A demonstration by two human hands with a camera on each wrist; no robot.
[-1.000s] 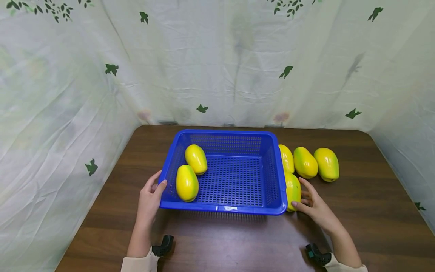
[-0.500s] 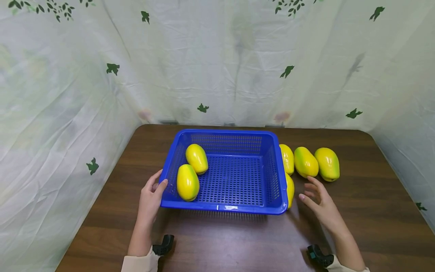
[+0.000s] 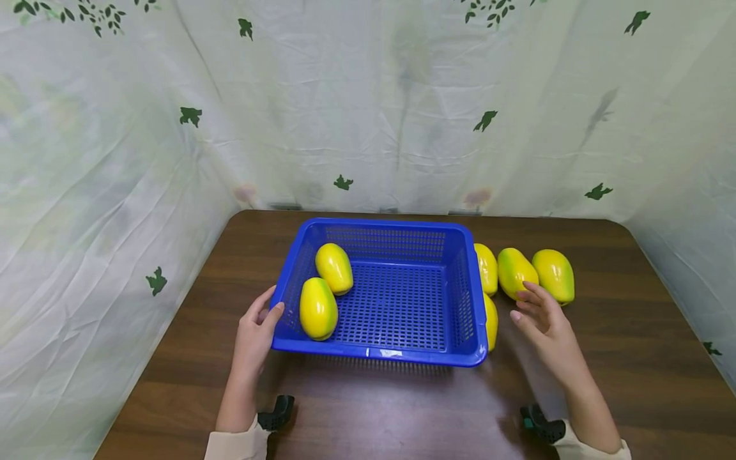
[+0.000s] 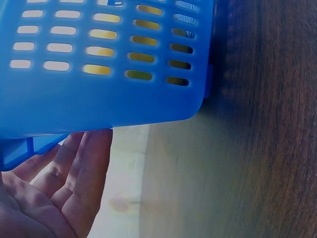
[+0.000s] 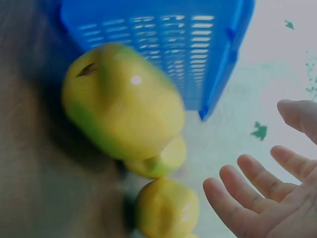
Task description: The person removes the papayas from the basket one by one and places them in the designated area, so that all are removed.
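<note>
A blue perforated plastic basket stands on the table with two yellow-green mangoes at its left side. My left hand grips the basket's left rim, thumb on top; in the left wrist view the fingers reach under the rim. Just right of the basket lie a front mango and a back mango, both partly hidden by its wall. My right hand is over the table to their right, fingers spread and holding nothing. In the right wrist view the front mango sits close beside the basket wall.
Two more mangoes, a middle one and a right one, lie at the back right of the brown wooden table. A pale curtain with green leaf prints hangs behind the table and at both sides.
My right hand has let go of the front mango, which now sits farther left, partly behind the basket wall. The hand has drawn away rightward and up. The left hand keeps its grip.
</note>
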